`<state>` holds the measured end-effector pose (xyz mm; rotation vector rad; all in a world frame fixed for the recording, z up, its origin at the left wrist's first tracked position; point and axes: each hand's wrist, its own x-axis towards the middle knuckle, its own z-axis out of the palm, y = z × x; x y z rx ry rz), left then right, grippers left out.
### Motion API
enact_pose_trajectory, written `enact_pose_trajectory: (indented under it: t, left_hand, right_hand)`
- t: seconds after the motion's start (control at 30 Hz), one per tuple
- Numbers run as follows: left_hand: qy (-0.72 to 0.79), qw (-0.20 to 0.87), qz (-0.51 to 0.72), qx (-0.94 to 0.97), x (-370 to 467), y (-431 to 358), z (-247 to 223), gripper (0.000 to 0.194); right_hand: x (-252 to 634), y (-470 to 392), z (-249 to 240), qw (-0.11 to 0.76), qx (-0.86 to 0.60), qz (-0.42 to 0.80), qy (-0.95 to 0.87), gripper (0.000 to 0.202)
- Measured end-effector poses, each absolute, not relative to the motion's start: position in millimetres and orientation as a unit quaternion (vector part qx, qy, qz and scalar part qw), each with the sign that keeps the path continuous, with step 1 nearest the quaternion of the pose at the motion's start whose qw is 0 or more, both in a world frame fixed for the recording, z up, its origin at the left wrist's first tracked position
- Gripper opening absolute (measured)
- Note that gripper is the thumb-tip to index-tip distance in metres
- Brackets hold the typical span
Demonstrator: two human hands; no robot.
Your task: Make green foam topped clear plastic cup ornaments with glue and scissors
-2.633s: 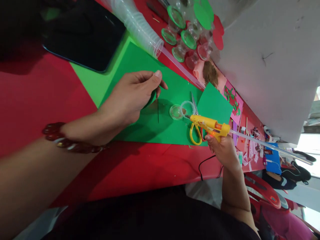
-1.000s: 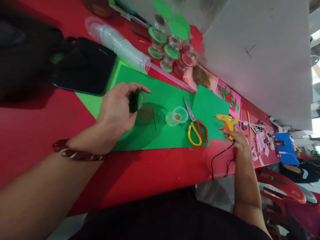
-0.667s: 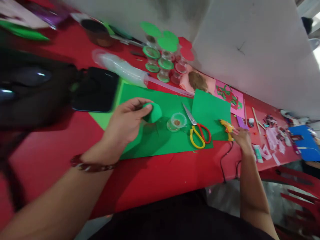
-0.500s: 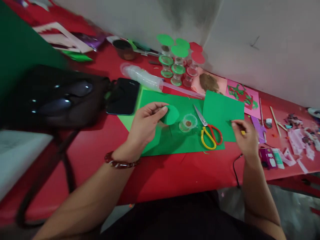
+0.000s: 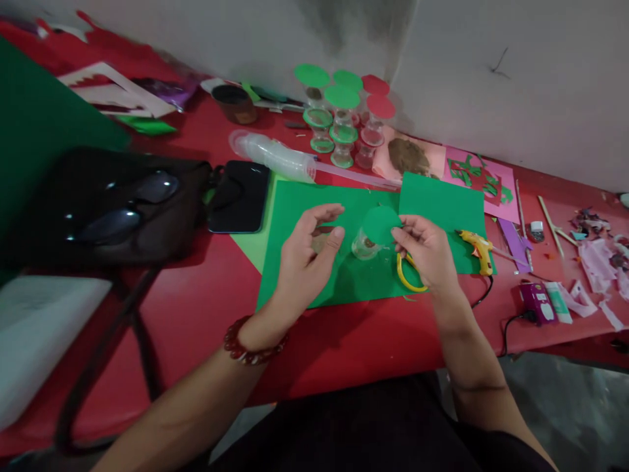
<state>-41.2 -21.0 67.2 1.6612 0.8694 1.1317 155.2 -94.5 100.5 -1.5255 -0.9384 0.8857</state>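
Observation:
Pinched between the fingers of my right hand (image 5: 423,249) is a green paper circle (image 5: 381,225). It hovers over the top of a clear plastic cup (image 5: 363,245) with something brown inside; I cannot tell whether paper and cup touch. To the left of the cup, my left hand (image 5: 314,252) is open, thumb and fingers apart, holding nothing. Scissors (image 5: 411,275) lie under my right hand, which hides all but the yellow handle. Cup and scissors are on a green paper sheet (image 5: 307,196).
A yellow glue gun (image 5: 477,250) lies at the right on another green sheet (image 5: 437,196). Behind stand several paper-topped cup pairs (image 5: 343,118). Stacked clear cups (image 5: 280,156), a phone (image 5: 239,196) and a black bag (image 5: 147,242) are to the left. Paper scraps (image 5: 597,265) lie far right.
The green circle has passed from my left hand to my right, which moved left over the cup. My left hand has opened. The glue gun now shows plainly at the right.

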Motion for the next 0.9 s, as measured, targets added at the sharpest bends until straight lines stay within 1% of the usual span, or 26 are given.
enact_pose_trajectory:
  t: [0.1, 0.2, 0.23, 0.3, 0.4, 0.5, 0.57, 0.63, 0.73, 0.83, 0.9]
  left_hand:
    - [0.369, 0.422, 0.421, 0.713, -41.0, -13.5, 58.2, 0.033]
    - [0.346, 0.394, 0.385, 0.759, -42.3, -9.5, 55.1, 0.039]
    - [0.338, 0.382, 0.377, 0.773, -42.7, -9.2, 54.8, 0.042]
    - [0.325, 0.374, 0.363, 0.789, -42.9, -9.2, 53.0, 0.056]
    - [0.32, 0.423, 0.341, 0.776, -40.5, -9.6, 44.2, 0.081]
    - [0.321, 0.495, 0.321, 0.741, -35.8, -10.5, 32.8, 0.093]
    - [0.32, 0.519, 0.317, 0.727, -33.7, -11.6, 30.3, 0.094]
    - [0.329, 0.513, 0.33, 0.721, -34.1, -12.6, 34.1, 0.088]
    - [0.353, 0.436, 0.368, 0.742, -38.1, -13.2, 46.5, 0.077]
    - [0.35, 0.351, 0.365, 0.788, -40.4, -13.4, 53.6, 0.078]
    - [0.339, 0.338, 0.35, 0.805, -39.0, -14.0, 52.2, 0.076]
  right_hand:
    - [167.2, -93.3, 89.5, 0.558, -0.645, 0.393, -0.344, 0.045]
    - [167.4, -93.1, 79.3, 0.563, -0.644, 0.408, -0.321, 0.046]
    - [166.0, -93.2, 76.9, 0.562, -0.645, 0.41, -0.317, 0.047]
    - [163.1, -93.1, 73.8, 0.556, -0.651, 0.409, -0.316, 0.047]
    - [160.8, -92.2, 71.9, 0.541, -0.663, 0.394, -0.336, 0.045]
    - [159.7, -92.3, 72.4, 0.527, -0.677, 0.362, -0.364, 0.042]
    - [157.8, -94.0, 74.8, 0.527, -0.687, 0.328, -0.377, 0.039]
    - [154.5, -96.8, 79.1, 0.535, -0.694, 0.286, -0.388, 0.036]
    - [148.7, -100.9, 86.0, 0.541, -0.692, 0.244, -0.411, 0.034]
    - [145.8, -101.7, 88.2, 0.536, -0.68, 0.245, -0.437, 0.035]
    - [146.3, -100.5, 86.6, 0.527, -0.679, 0.256, -0.442, 0.032]
